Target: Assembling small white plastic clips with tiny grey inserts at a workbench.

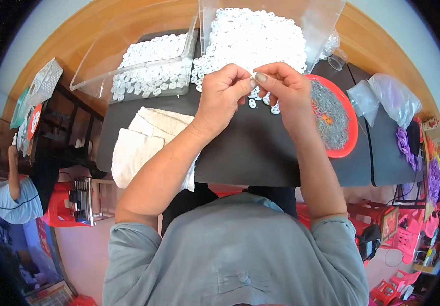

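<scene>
My left hand (221,97) and my right hand (290,94) meet above the dark table, fingertips pinched together. Between them a bit of a small white plastic piece (253,75) shows; the fingers cover most of it. Just below the hands lie a few loose white oval pieces with dark holes (252,103). Behind them a clear bin (327,20) holds a big heap of the same ovals (250,35). Close by my right hand stands a red basin (351,127), full of thin grey metal bits (332,115) with a little orange among them.
At the left a second clear bin (90,76) holds more ovals. A folded cream towel (138,153) lies on the dark table (250,158). Plastic bags (393,99) and purple cord (406,148) are at the right. Far left, another person (18,199) sits at work.
</scene>
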`<move>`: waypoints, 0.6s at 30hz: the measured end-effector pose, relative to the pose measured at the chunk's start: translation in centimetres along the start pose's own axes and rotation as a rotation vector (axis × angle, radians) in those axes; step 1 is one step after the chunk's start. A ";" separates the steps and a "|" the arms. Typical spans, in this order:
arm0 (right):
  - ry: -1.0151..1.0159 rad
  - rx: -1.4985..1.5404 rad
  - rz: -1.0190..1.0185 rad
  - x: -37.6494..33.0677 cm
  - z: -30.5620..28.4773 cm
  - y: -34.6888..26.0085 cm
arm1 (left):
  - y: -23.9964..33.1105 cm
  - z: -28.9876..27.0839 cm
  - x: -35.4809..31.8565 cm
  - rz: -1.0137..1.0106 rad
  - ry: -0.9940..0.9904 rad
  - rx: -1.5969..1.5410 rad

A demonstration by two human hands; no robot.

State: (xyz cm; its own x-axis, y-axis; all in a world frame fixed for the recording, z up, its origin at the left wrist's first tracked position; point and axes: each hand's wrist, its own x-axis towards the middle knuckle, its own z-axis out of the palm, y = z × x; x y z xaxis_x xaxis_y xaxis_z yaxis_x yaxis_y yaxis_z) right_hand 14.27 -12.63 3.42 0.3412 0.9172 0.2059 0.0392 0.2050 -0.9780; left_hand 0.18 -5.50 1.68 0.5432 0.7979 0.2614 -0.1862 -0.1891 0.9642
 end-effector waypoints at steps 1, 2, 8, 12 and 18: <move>0.001 -0.054 -0.041 0.0 0.0 0.0 | 0.0 0.0 0.0 -0.001 -0.013 -0.015; 0.001 -0.055 -0.037 0.0 0.0 0.0 | 0.1 0.1 0.0 -0.004 -0.027 -0.030; 0.014 -0.034 -0.003 -0.3 0.4 0.2 | 0.1 -0.1 0.0 -0.042 -0.020 0.002; 0.096 0.008 -0.006 -0.3 -0.3 -0.1 | 0.2 0.1 -0.1 -0.029 0.014 0.013; 0.103 -0.111 -0.089 -0.3 -0.1 -0.4 | 0.7 0.3 -0.1 -0.058 0.049 -0.051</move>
State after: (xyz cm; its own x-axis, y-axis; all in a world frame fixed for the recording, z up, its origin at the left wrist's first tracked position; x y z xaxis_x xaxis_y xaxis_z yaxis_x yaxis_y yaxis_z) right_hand 14.25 -12.98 3.76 0.4263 0.8560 0.2926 0.1752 0.2392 -0.9550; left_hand 0.21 -5.87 2.34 0.5133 0.8341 0.2018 -0.1979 -0.1137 0.9736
